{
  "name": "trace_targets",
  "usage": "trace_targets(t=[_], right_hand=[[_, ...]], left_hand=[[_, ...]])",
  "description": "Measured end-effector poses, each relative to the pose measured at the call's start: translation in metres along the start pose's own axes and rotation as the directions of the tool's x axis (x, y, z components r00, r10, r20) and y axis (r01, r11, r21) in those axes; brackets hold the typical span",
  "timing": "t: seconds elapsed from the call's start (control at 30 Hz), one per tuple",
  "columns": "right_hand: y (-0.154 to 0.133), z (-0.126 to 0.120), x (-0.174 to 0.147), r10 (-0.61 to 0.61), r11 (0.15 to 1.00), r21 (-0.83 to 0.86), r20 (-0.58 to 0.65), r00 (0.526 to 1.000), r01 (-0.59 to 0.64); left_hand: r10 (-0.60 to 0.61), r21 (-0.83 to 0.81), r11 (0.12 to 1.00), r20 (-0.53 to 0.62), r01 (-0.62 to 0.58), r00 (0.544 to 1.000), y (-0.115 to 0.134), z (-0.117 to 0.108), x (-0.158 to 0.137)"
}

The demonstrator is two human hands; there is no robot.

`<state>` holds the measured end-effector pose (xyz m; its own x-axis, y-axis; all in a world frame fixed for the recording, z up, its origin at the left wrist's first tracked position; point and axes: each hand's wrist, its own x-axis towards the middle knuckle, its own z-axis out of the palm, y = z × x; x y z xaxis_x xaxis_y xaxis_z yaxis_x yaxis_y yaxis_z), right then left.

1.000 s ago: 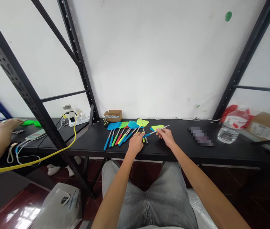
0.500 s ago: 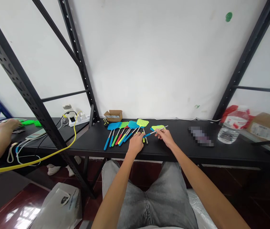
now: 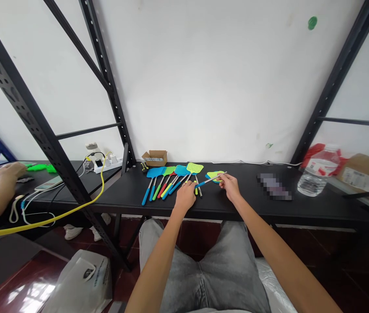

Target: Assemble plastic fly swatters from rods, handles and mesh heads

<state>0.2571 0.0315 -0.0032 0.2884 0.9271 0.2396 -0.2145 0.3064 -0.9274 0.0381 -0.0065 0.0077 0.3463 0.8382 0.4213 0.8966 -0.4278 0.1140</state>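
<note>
Both my hands are on a swatter handle (image 3: 211,179), a blue grip with a thin silver rod; no head shows on it. My left hand (image 3: 186,195) is closed around the blue end. With its fingers pinched, my right hand (image 3: 230,184) holds the rod near its far tip. Loose yellow and blue swatter heads (image 3: 215,174) lie just behind the rod. Left of my hands, several fly swatters (image 3: 153,172) in blue, green, red and yellow are fanned out side by side. A slim pen-like stick (image 3: 199,186) lies beside my left hand, partly hidden.
A small open cardboard box (image 3: 155,158) stands at the back left. On the right are a blurred flat item (image 3: 273,186), a water bottle (image 3: 318,171) and a brown carton (image 3: 367,176). A yellow cable (image 3: 73,209) crosses the left side, near another person's hand (image 3: 11,170).
My right hand has slid right along the rod to near its tip, uncovering more of the rod and the loose heads. My left hand stays in place.
</note>
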Motion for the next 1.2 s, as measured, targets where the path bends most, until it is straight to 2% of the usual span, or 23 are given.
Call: trace_targets(t=[0.67,0.87,1.07,1.2], right_hand=[[0.0041,-0.0007,-0.001,-0.069,0.984,-0.161,0.085,0.994,0.082],[0.0025,0.0002,-0.0016,-0.051,0.985,-0.158,0.086,0.995,0.064],[-0.0005,0.0005,-0.0015,-0.018,0.996,-0.086,0.052,0.998,0.022],[0.0006,0.0,-0.0015,-0.029,0.992,-0.119,0.06,0.998,0.036]], left_hand=[[-0.022,-0.01,1.0,0.007,0.022,1.0,0.002,-0.0036,-0.0012],[-0.018,-0.015,1.0,0.001,0.018,1.0,0.0018,-0.003,-0.0011],[-0.026,-0.01,1.0,0.003,0.026,1.0,0.0026,-0.0033,-0.0011],[-0.03,-0.01,1.0,0.003,0.03,1.0,0.0027,-0.0038,-0.0013]])
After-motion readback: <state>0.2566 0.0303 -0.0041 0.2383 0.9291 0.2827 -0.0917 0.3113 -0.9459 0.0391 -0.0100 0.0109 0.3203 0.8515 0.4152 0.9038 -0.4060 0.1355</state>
